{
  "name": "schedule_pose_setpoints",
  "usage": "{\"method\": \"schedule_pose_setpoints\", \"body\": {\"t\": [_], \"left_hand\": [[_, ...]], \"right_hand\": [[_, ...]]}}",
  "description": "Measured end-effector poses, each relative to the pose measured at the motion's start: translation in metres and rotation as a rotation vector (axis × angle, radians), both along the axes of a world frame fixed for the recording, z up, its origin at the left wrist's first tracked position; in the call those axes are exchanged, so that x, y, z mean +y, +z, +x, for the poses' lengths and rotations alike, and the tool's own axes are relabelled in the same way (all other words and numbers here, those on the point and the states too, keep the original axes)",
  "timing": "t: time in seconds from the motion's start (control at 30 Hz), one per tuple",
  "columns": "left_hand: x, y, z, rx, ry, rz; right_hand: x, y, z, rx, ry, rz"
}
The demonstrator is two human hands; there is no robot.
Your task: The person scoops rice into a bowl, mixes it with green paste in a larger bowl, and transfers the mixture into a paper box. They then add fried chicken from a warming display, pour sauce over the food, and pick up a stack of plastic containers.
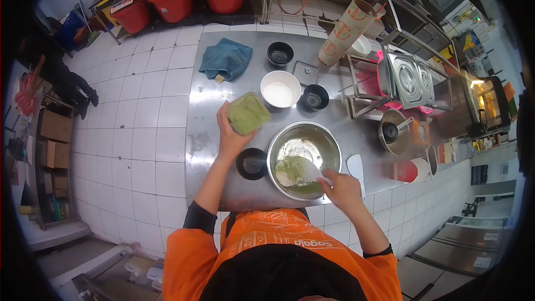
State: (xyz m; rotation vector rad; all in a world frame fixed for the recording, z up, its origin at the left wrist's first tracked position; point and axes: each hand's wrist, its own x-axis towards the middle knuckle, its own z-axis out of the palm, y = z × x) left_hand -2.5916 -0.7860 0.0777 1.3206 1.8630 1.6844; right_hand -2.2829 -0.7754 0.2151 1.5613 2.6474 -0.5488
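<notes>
My left hand [230,138] grips a square tub of green powder [248,111], raised above the steel table and tilted a little. In my right hand [341,188] is the handle of a pale scoop-like tool [312,173]; its exact kind is hard to make out. The tool's head is down inside a large steel mixing bowl [330,151]. Green powder [291,168] lies over whitish powder at the bottom of that bowl. Left of it sits a small black bowl [252,164], below my left forearm's side. A white spatula [355,168] lies just right of the mixing bowl.
Farther back on the steel table [209,117] stand a white tub of white contents [280,90], two black bowls [280,54], a blue cloth [225,58] and a paper roll [346,30]. A metal rack [356,106] and steel pan [397,144] stand right. Another person [61,69] is far left.
</notes>
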Motion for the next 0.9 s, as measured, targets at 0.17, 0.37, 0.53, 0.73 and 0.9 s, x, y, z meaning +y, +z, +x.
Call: {"method": "schedule_pose_setpoints", "body": {"t": [0.17,0.37,0.53,0.73,0.9], "left_hand": [[0.006,-0.018,-0.008,0.065,0.115,-0.113],[-0.011,0.011,0.013,0.537,0.268,-0.338],[-0.036,0.03,0.051,0.384,-0.144,-0.35],[-0.008,0.018,0.085,0.29,-0.354,-0.488],[-0.003,0.008,0.094,0.151,-0.375,-0.461]], "right_hand": [[-0.028,-0.007,-0.011,-0.181,0.102,0.057],[-0.018,-0.071,0.001,-0.121,0.084,0.105],[-0.005,-0.002,-0.004,-0.165,-0.038,0.067],[0.003,-0.048,-0.005,-0.176,0.05,0.09],[0.0,-0.028,-0.005,-0.22,-0.069,0.104]]}}
